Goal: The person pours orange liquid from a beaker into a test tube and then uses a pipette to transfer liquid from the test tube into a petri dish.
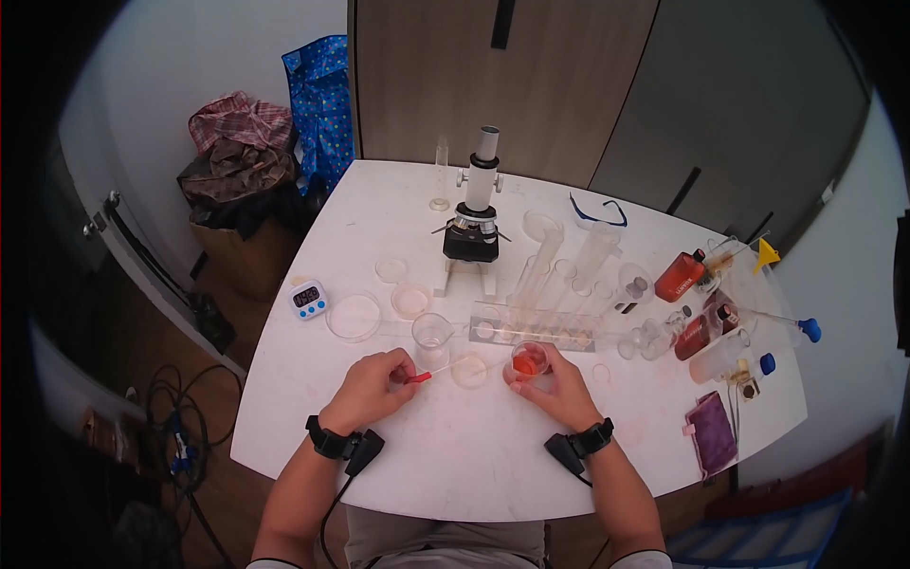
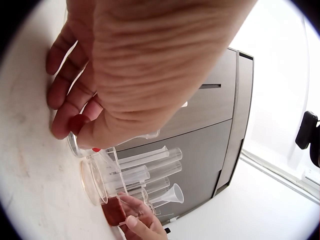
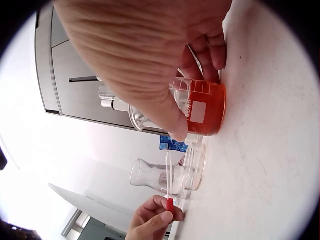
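My left hand pinches the red bulb of a thin clear dropper, whose tube points right over a small round dish. In the right wrist view the dropper's red bulb sits between thumb and fingers, tube upright in that picture. My right hand grips a small glass beaker of orange-red liquid, its fingers round the side; the beaker stands on the table. An empty-looking glass beaker stands just beyond my left hand.
Behind the hands are a test tube rack with several tubes, a microscope and petri dishes. A timer lies at the left. Red-brown bottles, glassware and a purple cloth are at the right.
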`<state>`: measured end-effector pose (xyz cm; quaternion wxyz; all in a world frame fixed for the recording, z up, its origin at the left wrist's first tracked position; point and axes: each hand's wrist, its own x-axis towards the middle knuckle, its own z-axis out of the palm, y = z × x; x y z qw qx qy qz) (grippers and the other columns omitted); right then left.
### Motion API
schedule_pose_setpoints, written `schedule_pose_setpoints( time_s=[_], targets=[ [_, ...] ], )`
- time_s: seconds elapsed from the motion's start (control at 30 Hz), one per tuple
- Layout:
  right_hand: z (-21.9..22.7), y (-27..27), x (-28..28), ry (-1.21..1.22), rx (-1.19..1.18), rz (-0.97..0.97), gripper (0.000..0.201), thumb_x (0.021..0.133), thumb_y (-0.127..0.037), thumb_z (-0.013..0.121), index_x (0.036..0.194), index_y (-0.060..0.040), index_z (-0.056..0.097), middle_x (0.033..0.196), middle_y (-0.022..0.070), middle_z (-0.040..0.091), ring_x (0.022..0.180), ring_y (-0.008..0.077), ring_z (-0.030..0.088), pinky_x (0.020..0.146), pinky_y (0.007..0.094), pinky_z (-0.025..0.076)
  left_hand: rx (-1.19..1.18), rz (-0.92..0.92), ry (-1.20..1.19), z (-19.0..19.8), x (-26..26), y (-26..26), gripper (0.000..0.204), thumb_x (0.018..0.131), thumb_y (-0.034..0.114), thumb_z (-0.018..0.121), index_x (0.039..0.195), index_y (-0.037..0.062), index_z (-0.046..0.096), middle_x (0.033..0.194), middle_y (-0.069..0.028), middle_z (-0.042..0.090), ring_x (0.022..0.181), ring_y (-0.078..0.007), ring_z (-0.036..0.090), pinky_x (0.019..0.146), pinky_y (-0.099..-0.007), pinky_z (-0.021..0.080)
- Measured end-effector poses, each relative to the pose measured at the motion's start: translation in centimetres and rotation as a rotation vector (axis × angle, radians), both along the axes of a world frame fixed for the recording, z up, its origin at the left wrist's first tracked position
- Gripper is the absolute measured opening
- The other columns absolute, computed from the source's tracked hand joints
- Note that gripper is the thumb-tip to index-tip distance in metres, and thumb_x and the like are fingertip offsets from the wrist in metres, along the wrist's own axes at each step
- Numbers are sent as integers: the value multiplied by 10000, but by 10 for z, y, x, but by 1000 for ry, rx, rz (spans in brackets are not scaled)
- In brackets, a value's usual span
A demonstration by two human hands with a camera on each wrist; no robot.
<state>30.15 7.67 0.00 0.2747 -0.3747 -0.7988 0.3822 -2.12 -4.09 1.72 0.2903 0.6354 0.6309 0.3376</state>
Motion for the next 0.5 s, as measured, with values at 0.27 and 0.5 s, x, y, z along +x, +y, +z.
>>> schedule_pose_setpoints(
  time_s=[0.27,0.5],
  targets=[
    [0,0,-1,0,-18,-12,671,893,-307,845,1432,-52,537,1285,169,713,1181,308,690,997,393,531,17,-4,-34,1,1,-1,180,885,133,757,990,24,659,897,-133,739,852,-266,732,767,-376,561],
    [1,-1,0,5,-20,0,670,893,-306,847,1431,-53,538,1279,168,714,1176,306,690,992,392,529,60,-3,-14,1,3,-1,184,890,139,761,993,27,658,858,-121,741,811,-263,735,738,-366,564]
  ],
)
